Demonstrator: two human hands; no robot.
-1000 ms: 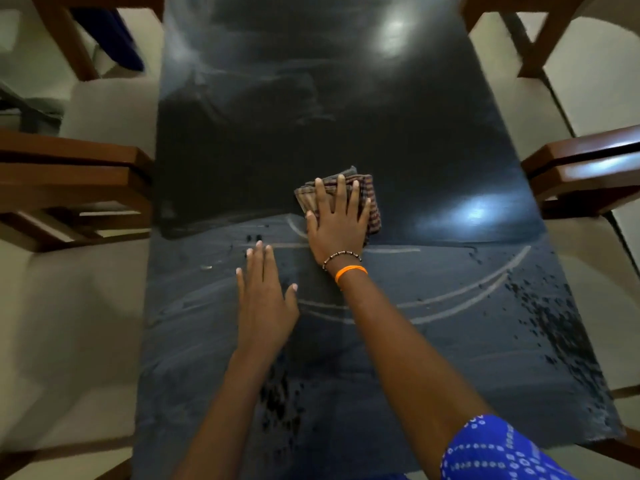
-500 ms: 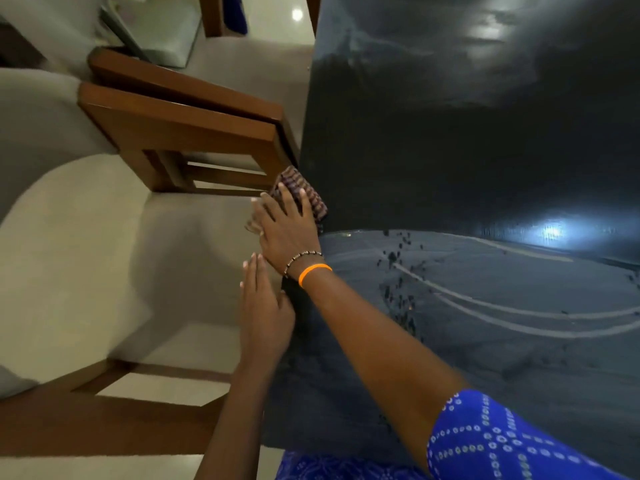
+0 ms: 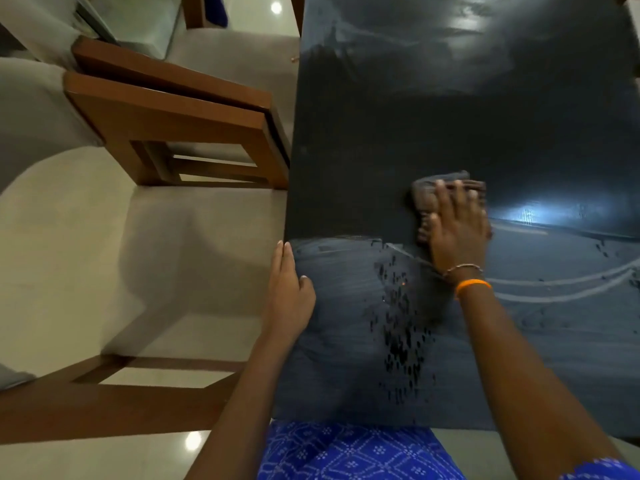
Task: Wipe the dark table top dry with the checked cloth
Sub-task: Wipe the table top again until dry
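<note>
**Flat hand presses cloth on wet table top**

A person's right hand (image 3: 456, 230) lies palm-down with fingers spread straight over the folded checked cloth (image 3: 436, 192), pressing it flat against the dark table top (image 3: 433, 109) rather than clutching it. The cloth shows beyond the fingertips and to their left, out toward the middle of the table; the rest sits hidden under the palm. The left hand (image 3: 287, 292) rests flat, fingers together and holding nothing, on the table's left edge near the person. Between the hands, dark droplets (image 3: 398, 327) fleck a streaked, greyish patch of the surface. Beaded and orange bands circle the right wrist. A wooden chair (image 3: 173, 123) stands just beside the table's left edge.
</note>
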